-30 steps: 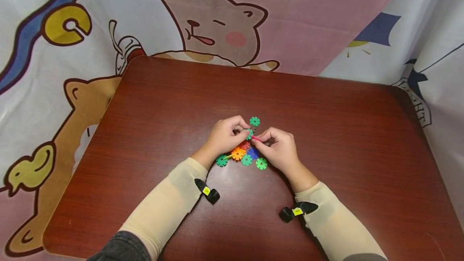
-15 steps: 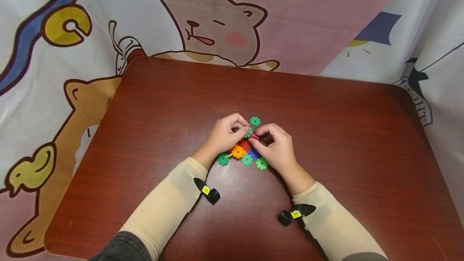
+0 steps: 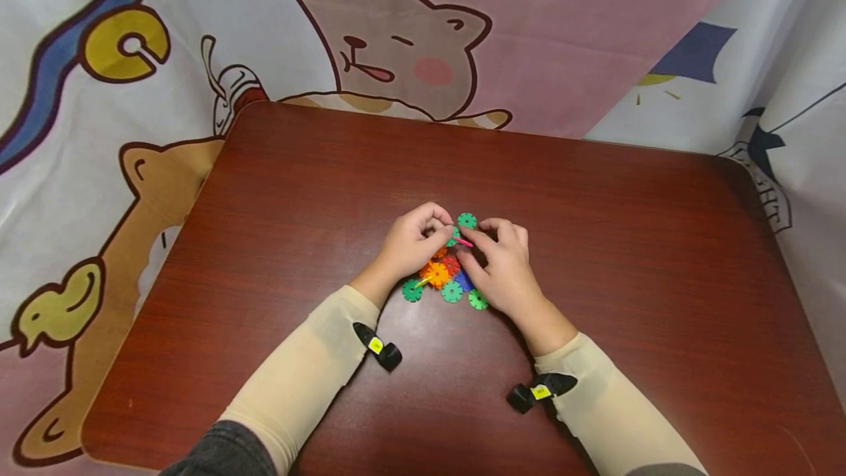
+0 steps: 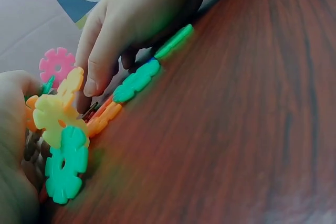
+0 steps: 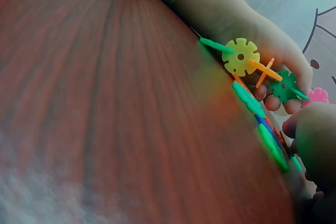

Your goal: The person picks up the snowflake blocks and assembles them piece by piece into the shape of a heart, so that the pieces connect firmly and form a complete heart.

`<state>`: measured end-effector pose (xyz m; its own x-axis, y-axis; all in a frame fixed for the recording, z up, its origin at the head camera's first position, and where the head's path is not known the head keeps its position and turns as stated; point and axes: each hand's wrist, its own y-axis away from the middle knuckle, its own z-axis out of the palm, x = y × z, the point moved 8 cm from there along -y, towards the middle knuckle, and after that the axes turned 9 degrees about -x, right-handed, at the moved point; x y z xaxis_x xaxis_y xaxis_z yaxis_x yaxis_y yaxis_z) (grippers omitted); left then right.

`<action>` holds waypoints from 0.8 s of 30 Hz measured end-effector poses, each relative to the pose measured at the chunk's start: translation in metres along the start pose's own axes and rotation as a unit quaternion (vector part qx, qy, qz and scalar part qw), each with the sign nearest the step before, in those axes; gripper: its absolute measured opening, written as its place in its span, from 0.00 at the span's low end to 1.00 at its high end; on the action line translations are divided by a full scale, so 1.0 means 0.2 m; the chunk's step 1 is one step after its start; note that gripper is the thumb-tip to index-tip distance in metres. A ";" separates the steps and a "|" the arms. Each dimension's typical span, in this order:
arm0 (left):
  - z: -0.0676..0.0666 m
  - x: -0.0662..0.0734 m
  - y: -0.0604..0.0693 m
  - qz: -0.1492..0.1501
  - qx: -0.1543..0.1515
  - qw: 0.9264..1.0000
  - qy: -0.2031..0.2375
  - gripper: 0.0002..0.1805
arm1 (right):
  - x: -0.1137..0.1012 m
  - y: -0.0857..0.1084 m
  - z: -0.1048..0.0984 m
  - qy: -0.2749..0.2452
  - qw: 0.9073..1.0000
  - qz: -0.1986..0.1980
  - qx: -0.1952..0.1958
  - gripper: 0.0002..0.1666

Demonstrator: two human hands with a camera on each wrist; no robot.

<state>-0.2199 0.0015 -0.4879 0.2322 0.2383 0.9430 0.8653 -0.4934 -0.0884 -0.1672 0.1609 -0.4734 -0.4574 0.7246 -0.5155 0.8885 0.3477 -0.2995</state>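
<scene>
My left hand pinches a green notched plastic disc. A pink disc stands at the far end of that piece, joined through another green disc. Beside the left fingers, a yellow disc links an orange disc and a green disc; whether these join the pinched one is unclear. My right hand hovers at the pink disc with thumb and forefinger apart, holding nothing that shows. In the left wrist view its fingers point down, clear of the pink disc.
Loose discs lie flat under and between the hands: a red one, a blue one, and green ones nearer the body. Another green disc lies beyond the fingertips. The brown table meets a printed curtain behind.
The right fingers have come off the pink disc and spread apart, after pinching it against the green one. The left hand and joined discs have shifted slightly away from the body.
</scene>
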 end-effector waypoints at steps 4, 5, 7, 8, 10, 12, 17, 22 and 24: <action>0.00 0.00 0.00 0.001 0.000 1.000 -0.001 0.04 | 0.01 0.00 -0.01 -0.012 1.000 0.011 0.018 0.17; 0.00 0.00 0.00 0.001 0.001 1.000 -0.001 0.04 | 0.02 0.00 -0.01 -0.015 1.000 0.013 0.024 0.16; 0.00 0.00 0.00 0.001 0.001 1.000 -0.001 0.04 | 0.03 0.00 -0.01 -0.019 0.999 0.020 0.031 0.14; 0.00 0.00 0.00 0.001 0.001 1.000 -0.002 0.04 | 0.03 0.00 -0.01 -0.019 0.999 0.024 0.032 0.14; 0.00 0.00 0.00 0.001 0.001 1.000 -0.003 0.04 | 0.04 0.00 -0.01 -0.020 0.999 0.034 0.032 0.15; 0.00 0.00 0.00 0.001 0.001 1.000 -0.005 0.05 | 0.05 0.01 -0.02 -0.021 0.998 0.047 0.029 0.17; 0.00 0.00 0.00 0.002 -0.001 1.000 -0.004 0.04 | 0.05 0.01 -0.02 -0.022 0.997 0.072 0.018 0.22; 0.00 0.00 0.00 0.002 -0.003 1.000 -0.004 0.04 | 0.05 0.01 -0.02 -0.026 0.997 0.076 0.018 0.19; 0.00 0.00 0.00 0.000 -0.003 1.000 -0.005 0.04 | 0.05 0.00 -0.02 -0.034 0.996 0.075 0.021 0.18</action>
<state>-0.2194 0.0017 -0.4876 0.2374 0.2464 0.9397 0.8628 -0.4979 -0.0874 -0.1709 0.1714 -0.4756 -0.3217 0.7247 -0.6094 0.9455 0.2116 -0.2475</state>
